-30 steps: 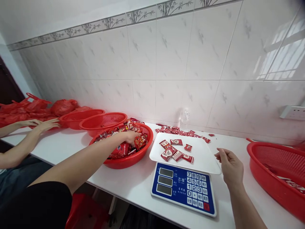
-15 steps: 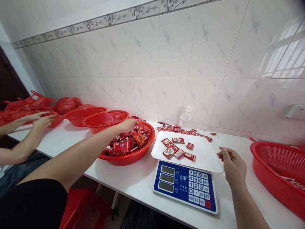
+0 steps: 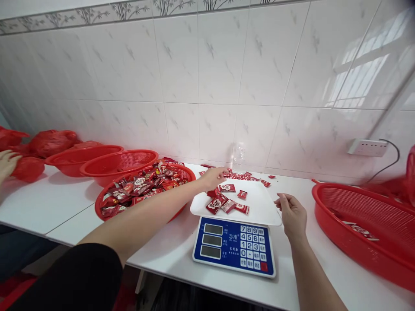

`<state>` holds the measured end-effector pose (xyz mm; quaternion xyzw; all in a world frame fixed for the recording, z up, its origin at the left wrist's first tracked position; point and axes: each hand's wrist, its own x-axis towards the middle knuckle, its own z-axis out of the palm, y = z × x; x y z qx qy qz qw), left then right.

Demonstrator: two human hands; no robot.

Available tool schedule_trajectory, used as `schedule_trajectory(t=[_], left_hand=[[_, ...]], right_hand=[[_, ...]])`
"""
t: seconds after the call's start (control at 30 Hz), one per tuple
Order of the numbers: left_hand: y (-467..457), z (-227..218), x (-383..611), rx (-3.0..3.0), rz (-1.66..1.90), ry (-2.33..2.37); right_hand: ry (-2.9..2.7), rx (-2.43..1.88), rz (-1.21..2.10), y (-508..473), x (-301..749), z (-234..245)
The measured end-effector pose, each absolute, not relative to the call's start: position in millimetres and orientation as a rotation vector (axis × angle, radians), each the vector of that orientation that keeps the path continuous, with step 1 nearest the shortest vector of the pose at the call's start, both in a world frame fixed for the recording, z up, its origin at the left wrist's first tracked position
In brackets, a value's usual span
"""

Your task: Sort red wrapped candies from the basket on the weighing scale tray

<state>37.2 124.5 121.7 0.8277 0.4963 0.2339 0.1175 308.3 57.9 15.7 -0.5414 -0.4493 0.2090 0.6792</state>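
My left hand (image 3: pixel 214 178) is over the left side of the white weighing tray (image 3: pixel 264 207), fingers curled. A bright red snack packet (image 3: pixel 212 193) shows right under its fingers and appears to be held. Several dark red packets (image 3: pixel 228 205) with white print lie on the tray, along with a small one (image 3: pixel 242 194). The tray sits on a blue scale (image 3: pixel 233 246) whose displays look blank. At the tray's right edge is my right hand (image 3: pixel 293 216), thumb and forefinger pinched together; what they hold, if anything, is hidden.
Under my left forearm stands a red basket (image 3: pixel 191 175) full of mixed packets. More red baskets (image 3: pixel 119 164) and tied red bags (image 3: pixel 52 142) line the left. A large red basket (image 3: pixel 359 255) stands right. Small packets and a clear bottle (image 3: pixel 238 157) lie along the wall. A co-worker's hand (image 3: pixel 8 164) shows far left.
My left hand has moved right, from the full basket to above the tray, with a red packet under its fingers. My right hand stays by the tray's edge. The view has turned right.
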Motion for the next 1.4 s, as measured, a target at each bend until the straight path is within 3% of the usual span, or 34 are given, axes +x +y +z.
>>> schedule_trajectory(t=[0.17,0.37,0.5,0.77,0.97,1.17,1.4], left_hand=[[127.0,103.2,73.0,2.424,0.689,1.277],[111.9,93.0,74.0,2.411,0.201,1.501],[105.2,84.4,80.1,2.509,0.076,1.453],[122.4,81.2,77.9,2.630,0.394,1.091],[120.1,92.7,47.8,2.417,0.674,1.308],[92.5,74.2,44.0,2.439,0.288,1.545],[114.5,89.0,35.8,2.679,-0.003,0.988]], right_hand=[[-1.005,-1.207,0.458,59.0,309.3,16.9],[-1.001,-1.211,0.470,57.0,307.9,20.0],[-1.004,-1.214,0.487,56.4,306.7,20.1],[-1.008,-1.209,0.472,58.2,307.4,16.5],[-1.004,-1.197,0.477,56.5,306.4,18.5],[-0.996,-1.190,0.500,55.5,305.1,19.8],[-1.015,-1.213,0.493,56.8,304.9,18.1]])
